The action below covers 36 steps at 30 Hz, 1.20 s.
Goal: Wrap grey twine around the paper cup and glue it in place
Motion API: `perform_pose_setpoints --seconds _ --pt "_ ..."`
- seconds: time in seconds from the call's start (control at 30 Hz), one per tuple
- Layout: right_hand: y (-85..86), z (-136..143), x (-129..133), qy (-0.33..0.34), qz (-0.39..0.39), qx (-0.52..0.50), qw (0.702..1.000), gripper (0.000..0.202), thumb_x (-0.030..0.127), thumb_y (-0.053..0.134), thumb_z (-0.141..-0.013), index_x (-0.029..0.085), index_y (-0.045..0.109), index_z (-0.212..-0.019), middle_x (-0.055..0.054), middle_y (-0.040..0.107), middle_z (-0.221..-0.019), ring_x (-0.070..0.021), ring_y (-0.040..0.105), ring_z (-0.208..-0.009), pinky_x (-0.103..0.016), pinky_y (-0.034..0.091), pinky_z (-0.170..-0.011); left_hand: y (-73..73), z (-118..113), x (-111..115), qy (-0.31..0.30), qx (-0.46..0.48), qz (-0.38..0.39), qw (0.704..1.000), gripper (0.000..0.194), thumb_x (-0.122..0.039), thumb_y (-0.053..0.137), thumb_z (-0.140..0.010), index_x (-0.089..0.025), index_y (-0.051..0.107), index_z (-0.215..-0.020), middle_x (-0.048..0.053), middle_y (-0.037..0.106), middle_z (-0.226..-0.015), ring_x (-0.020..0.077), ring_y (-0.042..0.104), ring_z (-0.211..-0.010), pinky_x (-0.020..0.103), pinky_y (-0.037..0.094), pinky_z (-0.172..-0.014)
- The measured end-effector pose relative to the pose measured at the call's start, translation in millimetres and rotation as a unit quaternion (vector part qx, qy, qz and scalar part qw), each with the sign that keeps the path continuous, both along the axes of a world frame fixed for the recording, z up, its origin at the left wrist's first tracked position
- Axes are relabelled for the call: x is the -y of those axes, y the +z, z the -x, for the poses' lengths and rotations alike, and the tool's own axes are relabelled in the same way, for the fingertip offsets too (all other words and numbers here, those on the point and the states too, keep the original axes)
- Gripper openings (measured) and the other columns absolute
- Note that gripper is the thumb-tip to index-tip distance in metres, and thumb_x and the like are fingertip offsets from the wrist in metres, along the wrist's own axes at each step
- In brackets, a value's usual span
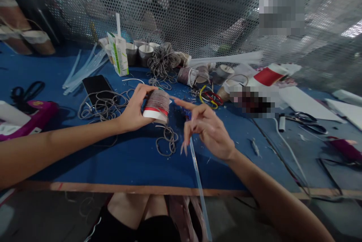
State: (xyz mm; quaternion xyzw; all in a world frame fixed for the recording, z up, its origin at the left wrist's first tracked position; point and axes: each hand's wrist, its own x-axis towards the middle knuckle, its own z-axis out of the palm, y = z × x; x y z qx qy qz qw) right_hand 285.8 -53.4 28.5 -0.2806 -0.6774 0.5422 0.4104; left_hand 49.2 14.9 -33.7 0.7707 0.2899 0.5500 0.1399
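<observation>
My left hand [137, 108] is closed around a small cup [156, 105], tilted on its side above the table. Grey cord is wound round the cup, and a red band and white rim show below the cord. My right hand [207, 128] is beside it, slightly blurred, with its index finger stretched to the cup's right edge and the other fingers loosely bent apart. No object shows in that hand. Loose grey cord [167, 142] lies coiled under the cup. A long clear stick [198, 174] runs from beneath my right hand past the table edge.
A phone [97, 85] lies partly under tangled cord. Behind are a drink carton [118, 55], a cord bundle [164, 60] and several cups. Yellow-handled pliers [205, 96] and scissors [308, 121] lie rightward. A perforated metal screen [183, 11] rises behind the blue table [135, 166].
</observation>
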Motion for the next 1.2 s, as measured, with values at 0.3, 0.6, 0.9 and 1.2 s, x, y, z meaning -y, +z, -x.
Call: perform_pose_setpoints --seconds 0.3,0.6,0.9,1.2 --pt "-10.3 3.8 -1.7 0.103 0.083 0.009 0.991 0.031 0.047 0.058 -0.093 0.019 0.046 -0.086 -0.020 0.054 -0.146 -0.0020 0.054 -0.044 -0.027 0.058 -0.052 -0.1 -1.4 1.5 0.003 0.006 0.005 1.000 0.071 -0.059 0.083 -0.067 -0.024 0.053 -0.122 0.009 0.054 -0.112 0.0237 0.058 -0.102 0.040 0.056 -0.084" --pt "-6.9 1.6 -11.6 0.079 0.163 -0.080 0.980 0.036 0.047 0.052 -0.092 0.019 0.044 -0.071 -0.014 0.070 -0.126 -0.0054 0.050 -0.033 -0.027 0.051 -0.035 -1.5 -2.5 3.9 -0.048 0.062 0.016 0.997 0.076 -0.047 0.088 -0.064 -0.027 0.050 -0.126 0.009 0.049 -0.120 0.0232 0.058 -0.108 0.032 0.061 -0.078" --pt "1.0 -0.7 -15.5 0.040 0.245 -0.107 0.963 0.038 0.042 0.040 -0.096 0.018 0.041 -0.066 -0.014 0.075 -0.117 -0.0025 0.036 -0.027 -0.020 0.037 -0.025 -4.4 -0.7 -0.3 -0.092 0.091 0.016 0.991 0.080 -0.045 0.089 -0.062 -0.029 0.049 -0.130 0.008 0.045 -0.122 0.0224 0.055 -0.111 0.028 0.059 -0.080" --pt "3.7 -0.3 -17.8 -0.024 0.282 -0.118 0.952 0.048 0.049 0.044 -0.093 0.019 0.040 -0.056 -0.016 0.077 -0.109 -0.0039 0.033 -0.021 -0.020 0.029 -0.018 -2.5 -3.8 -1.5 -0.105 0.130 -0.012 0.986 0.077 -0.052 0.088 -0.063 -0.026 0.053 -0.126 0.008 0.046 -0.118 0.0228 0.055 -0.108 0.036 0.058 -0.089"
